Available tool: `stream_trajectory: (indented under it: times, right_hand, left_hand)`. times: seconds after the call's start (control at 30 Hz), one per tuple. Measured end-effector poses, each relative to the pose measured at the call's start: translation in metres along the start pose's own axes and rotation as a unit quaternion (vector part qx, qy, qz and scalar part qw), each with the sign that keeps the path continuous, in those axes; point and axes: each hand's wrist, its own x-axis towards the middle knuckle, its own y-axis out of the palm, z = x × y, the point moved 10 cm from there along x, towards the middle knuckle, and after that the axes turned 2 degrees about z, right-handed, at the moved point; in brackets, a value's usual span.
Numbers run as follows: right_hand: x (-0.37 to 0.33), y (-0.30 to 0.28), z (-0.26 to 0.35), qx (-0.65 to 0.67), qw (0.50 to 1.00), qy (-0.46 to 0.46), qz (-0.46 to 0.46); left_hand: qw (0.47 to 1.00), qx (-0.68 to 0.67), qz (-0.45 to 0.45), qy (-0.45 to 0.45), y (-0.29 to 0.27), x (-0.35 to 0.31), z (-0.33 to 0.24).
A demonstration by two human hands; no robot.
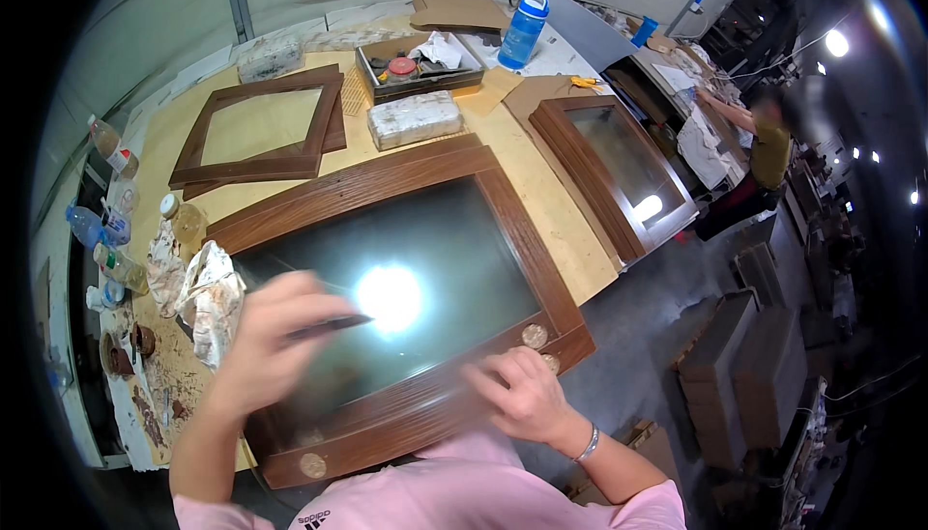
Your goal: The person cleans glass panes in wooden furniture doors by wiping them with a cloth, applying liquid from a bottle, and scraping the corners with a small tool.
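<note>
A brown wood-grain framed glass panel (362, 187) lies in front of me, its glass reflecting a bright lamp. Over the left part of the glass, my left hand (271, 337) is closed on a slim dark tool (329, 327); motion blurs both, and the tool's kind cannot be made out. My right hand (527, 395) is at the near rail, towards the right corner, with fingers curled and fingertips blurred. Whatever those fingers hold, if anything, is hidden. Round tan discs (535, 336) sit at the panel's near right corner, and another disc (312, 465) at the near left.
Stained rags (215, 288) and several bottles (186, 221) line the left side. Beyond the panel are smaller frames (256, 129), a wrapped block (416, 119), an open box (420, 71) and a blue bottle (523, 32). Stacked glazed frames (619, 168) lie right; a person (768, 153) works farther off.
</note>
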Motion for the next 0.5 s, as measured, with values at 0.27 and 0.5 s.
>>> stream_trajectory:
  times: [0.27, 0.5]
  right_hand:
    - [0.0, 0.008, 0.004, -0.004, 0.996, -0.091, -0.004]
    - [-0.001, 0.002, 0.0, -0.018, 0.991, -0.132, -0.005]
  left_hand:
    - [0.974, 0.213, -0.057, 0.045, 0.13, 0.111, 0.026]
    - [0.975, 0.205, -0.067, 0.05, 0.155, 0.109, 0.014]
